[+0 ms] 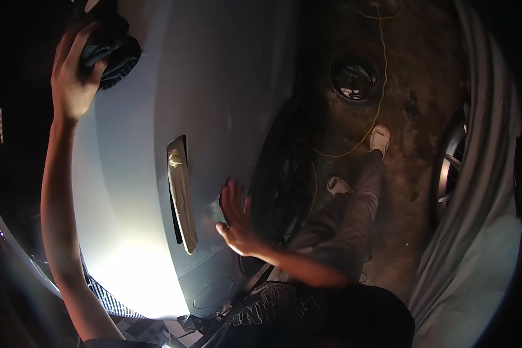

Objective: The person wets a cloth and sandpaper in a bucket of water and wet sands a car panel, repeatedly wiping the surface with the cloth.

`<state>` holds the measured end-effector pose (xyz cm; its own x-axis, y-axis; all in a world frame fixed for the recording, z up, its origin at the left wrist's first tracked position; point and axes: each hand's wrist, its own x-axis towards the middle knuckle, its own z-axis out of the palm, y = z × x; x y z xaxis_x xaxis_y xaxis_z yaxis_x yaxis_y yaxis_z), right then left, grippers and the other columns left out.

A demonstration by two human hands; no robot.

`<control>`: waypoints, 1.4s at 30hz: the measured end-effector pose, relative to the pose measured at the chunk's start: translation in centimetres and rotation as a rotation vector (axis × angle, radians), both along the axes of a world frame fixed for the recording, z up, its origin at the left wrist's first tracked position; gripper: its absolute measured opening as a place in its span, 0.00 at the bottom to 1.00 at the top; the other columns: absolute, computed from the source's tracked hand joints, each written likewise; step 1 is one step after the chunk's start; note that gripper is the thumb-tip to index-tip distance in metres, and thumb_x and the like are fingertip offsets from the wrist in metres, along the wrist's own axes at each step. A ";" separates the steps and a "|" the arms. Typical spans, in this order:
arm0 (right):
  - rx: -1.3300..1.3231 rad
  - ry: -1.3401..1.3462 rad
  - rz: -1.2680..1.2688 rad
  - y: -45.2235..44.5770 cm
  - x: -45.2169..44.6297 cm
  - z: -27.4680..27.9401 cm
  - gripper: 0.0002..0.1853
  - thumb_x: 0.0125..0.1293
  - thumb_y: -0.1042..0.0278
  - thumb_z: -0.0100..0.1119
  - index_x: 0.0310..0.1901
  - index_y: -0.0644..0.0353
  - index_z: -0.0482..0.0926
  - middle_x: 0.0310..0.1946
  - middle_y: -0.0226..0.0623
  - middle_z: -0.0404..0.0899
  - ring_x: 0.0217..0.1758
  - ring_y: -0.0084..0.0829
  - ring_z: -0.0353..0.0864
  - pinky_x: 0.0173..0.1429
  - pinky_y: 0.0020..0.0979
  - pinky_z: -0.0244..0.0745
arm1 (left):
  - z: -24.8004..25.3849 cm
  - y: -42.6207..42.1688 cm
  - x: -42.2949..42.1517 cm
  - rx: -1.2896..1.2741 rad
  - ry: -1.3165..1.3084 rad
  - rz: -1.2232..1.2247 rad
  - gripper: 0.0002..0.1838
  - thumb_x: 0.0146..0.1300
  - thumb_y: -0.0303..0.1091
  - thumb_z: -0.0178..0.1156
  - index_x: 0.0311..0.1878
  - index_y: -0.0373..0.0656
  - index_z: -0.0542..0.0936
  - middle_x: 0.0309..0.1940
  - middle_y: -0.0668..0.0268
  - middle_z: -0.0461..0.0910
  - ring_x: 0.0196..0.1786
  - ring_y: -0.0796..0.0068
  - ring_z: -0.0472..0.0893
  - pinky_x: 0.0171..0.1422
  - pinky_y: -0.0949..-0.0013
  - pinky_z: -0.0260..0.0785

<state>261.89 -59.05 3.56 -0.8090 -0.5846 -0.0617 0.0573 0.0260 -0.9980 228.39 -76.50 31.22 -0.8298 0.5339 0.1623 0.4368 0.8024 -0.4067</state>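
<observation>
My left hand reaches far up the left side, its fingers wrapped round a bunched black cloth at the edge of a grey car body panel. My right hand is held with the fingers stretched out beside the lower part of the panel; whether its palm touches the surface I cannot tell. Between the hands lies the car's door handle, with a pale, wrinkled covering over it and a yellowish patch at its upper end. A strong light glares on the panel's lower left.
A dark round bucket stands on the wet-looking brown floor. A yellow cord runs past it, near my pale shoes. At right are a wheel and a draped grey cover.
</observation>
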 end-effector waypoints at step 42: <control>-0.058 0.311 0.024 0.8 -9.6 1.1 0.46 0.66 0.48 0.61 0.77 0.60 0.49 0.81 0.50 0.35 0.83 0.57 0.32 0.76 0.71 0.31 | -0.1 -0.3 0.5 0.005 -0.060 0.018 0.31 0.53 0.23 0.64 0.63 0.47 0.75 0.60 0.60 0.76 0.65 0.54 0.74 0.69 0.57 0.68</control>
